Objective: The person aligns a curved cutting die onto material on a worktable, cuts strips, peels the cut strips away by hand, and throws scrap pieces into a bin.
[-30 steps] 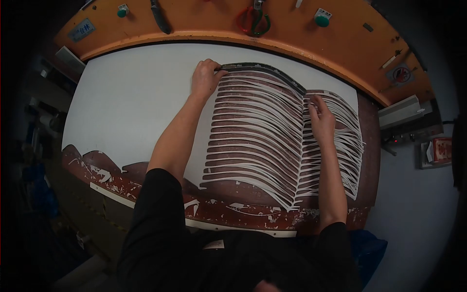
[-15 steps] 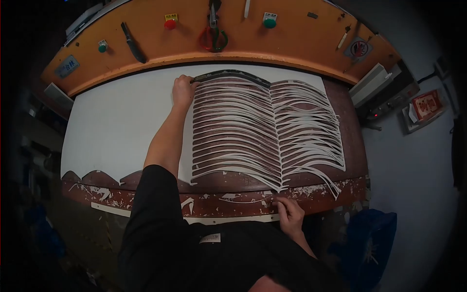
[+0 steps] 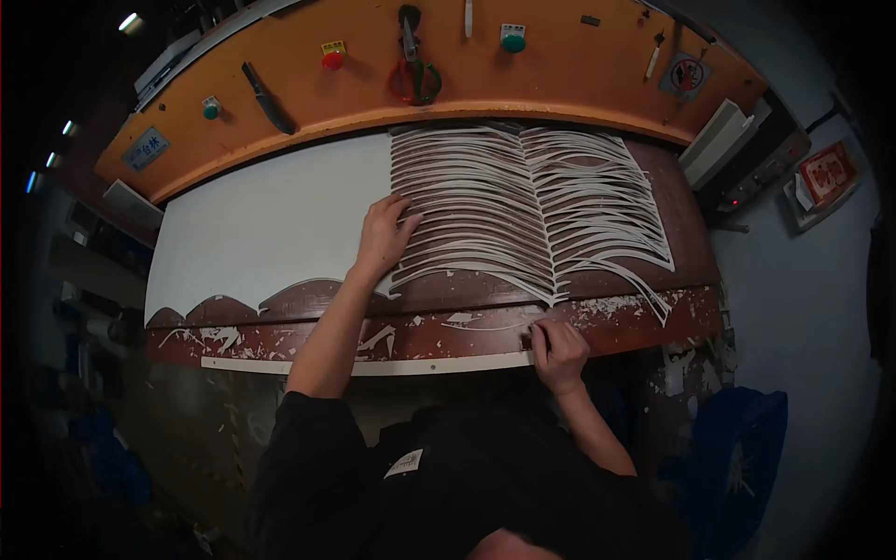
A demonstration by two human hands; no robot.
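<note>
My left hand (image 3: 384, 235) is over the boundary between the white sheet (image 3: 271, 210) and its cut-out part, thumb and fingers apart, holding nothing that I can see. Right of it, narrow curved white strips (image 3: 471, 210) run in two columns, with the dark red-brown table surface showing between them. Near the front edge, my right hand (image 3: 560, 357) is closed, with a small dark patch at its fingertips that I cannot make out. Scalloped curves mark the sheet's near edge.
Beyond the sheet stands an orange panel (image 3: 327, 89) bearing scissors (image 3: 411, 79), a knife (image 3: 268, 98), a red button (image 3: 332, 61) and green buttons. White scraps (image 3: 611, 308) litter the table's front ledge. A blue bag (image 3: 737, 448) is at lower right.
My left hand has let go of the dark curved strip at the far end and come nearer me. The orange panel now covers more of the far side. My right hand stays near the front edge.
</note>
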